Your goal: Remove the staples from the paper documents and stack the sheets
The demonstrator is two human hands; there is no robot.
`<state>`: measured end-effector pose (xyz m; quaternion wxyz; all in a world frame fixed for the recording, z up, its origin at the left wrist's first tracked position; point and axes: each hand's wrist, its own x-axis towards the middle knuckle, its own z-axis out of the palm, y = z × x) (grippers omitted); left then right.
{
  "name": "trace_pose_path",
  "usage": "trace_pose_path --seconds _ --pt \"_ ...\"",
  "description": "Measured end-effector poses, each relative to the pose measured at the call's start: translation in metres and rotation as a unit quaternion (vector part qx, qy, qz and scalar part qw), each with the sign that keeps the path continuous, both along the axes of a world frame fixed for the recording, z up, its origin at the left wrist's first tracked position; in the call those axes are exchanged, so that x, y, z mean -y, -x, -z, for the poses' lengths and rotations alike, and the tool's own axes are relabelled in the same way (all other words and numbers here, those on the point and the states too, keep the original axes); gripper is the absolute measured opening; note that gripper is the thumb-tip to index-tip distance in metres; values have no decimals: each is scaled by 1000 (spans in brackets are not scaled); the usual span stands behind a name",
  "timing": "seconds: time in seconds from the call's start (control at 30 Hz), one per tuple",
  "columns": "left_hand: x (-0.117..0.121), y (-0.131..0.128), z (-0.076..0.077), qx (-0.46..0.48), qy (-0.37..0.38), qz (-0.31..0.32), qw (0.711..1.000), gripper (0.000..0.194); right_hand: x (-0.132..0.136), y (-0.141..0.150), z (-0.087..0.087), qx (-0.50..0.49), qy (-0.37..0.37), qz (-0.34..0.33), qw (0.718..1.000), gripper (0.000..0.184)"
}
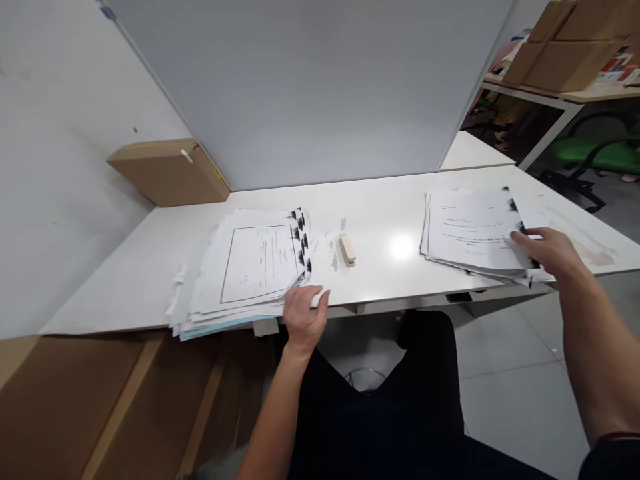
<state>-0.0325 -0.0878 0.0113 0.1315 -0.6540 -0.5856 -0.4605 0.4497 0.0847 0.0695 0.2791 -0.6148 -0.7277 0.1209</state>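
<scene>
My right hand (553,250) grips the right edge of a stack of printed paper sheets (470,227), with the thumb on top and the other fingers out of sight at the edge. My left hand (304,317) is at the table's front edge, by the near right corner of a larger paper stack (257,263). Its fingers are bent and the thumb stands a little apart, with nothing visible between them. The larger stack's top sheet has a black frame, and dark smudges mark its right edge. Between the stacks lies a cream stapler (347,249).
The white table (380,207) meets an upright grey-white panel (320,100) at the back. A cardboard box (170,173) stands at the back left. Brown cartons (65,400) are below on the left. Another desk with boxes (565,63) and a green chair (595,153) is far right.
</scene>
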Motion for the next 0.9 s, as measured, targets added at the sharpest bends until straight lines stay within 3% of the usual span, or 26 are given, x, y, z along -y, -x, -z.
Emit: trace_pose_path --seconds 0.07,0.13,0.23,0.3,0.33,0.47,0.57,0.7,0.8,0.9 --pt "9 21 -6 -23 15 -83 996 27 1 -1 4 25 -63 148 987 27" --pt "13 40 -11 -67 75 -133 986 37 13 12 3 57 -95 212 971 38" --pt "12 61 -14 -116 143 -152 971 29 42 56 -2 58 -49 146 986 49" --pt "9 68 -16 -109 151 -135 973 21 64 96 -3 4 -3 98 995 48" --pt "8 69 -17 -93 144 -131 976 20 75 117 -1 -39 -1 101 994 44" --pt "7 62 -24 -5 78 -160 984 20 109 199 13 -195 110 -30 974 38" --pt "9 51 -28 44 45 -151 987 17 123 249 20 -278 188 -126 933 34" --pt "12 36 -30 89 18 -129 987 11 128 296 19 -372 291 -210 856 37" --pt "17 24 -33 82 -19 -97 992 2 124 315 20 -449 376 -224 779 44" --pt "28 5 -33 16 -57 -34 998 10 117 320 24 -519 460 -197 693 53"
